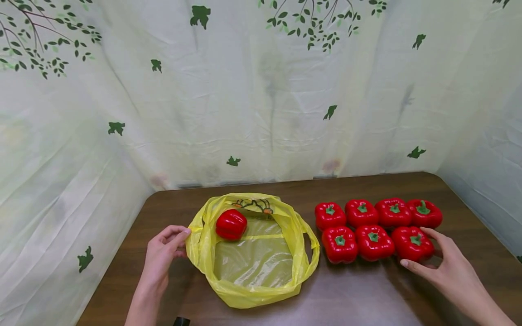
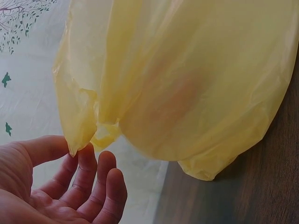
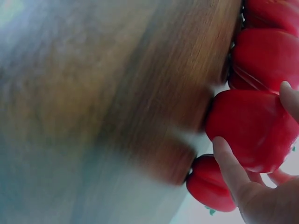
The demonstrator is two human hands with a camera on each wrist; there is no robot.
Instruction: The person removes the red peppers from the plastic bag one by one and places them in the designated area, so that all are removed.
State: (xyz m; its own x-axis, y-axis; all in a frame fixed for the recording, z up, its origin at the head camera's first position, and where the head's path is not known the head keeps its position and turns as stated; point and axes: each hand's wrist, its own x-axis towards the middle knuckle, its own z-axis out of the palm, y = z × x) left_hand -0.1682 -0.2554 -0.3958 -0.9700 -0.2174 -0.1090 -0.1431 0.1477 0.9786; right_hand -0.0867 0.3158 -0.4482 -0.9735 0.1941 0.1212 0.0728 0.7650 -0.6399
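Note:
A yellow plastic bag (image 1: 253, 296) stands with its mouth wide, and one red bell pepper (image 1: 231, 224) lies inside near its left wall. My left hand (image 1: 165, 249) pinches the bag's left rim between thumb and index finger; in the left wrist view the other fingers curl loosely below the yellow film (image 2: 201, 93). Over on the right, my right hand (image 1: 452, 267) spans the rightmost red bell pepper (image 1: 412, 243) of the front row, thumb at its near side and fingers around its far right side. The right wrist view shows fingertips against that pepper's skin (image 3: 252, 126).
More red bell peppers with green stems stand in two close rows, including a front-row one (image 1: 339, 244) beside the bag's looped handle (image 1: 313, 249). They rest on a dark wooden table (image 1: 163, 203). Behind hangs a pale leaf-printed curtain (image 1: 244, 99). A small black object (image 1: 181, 321) shows at the near edge.

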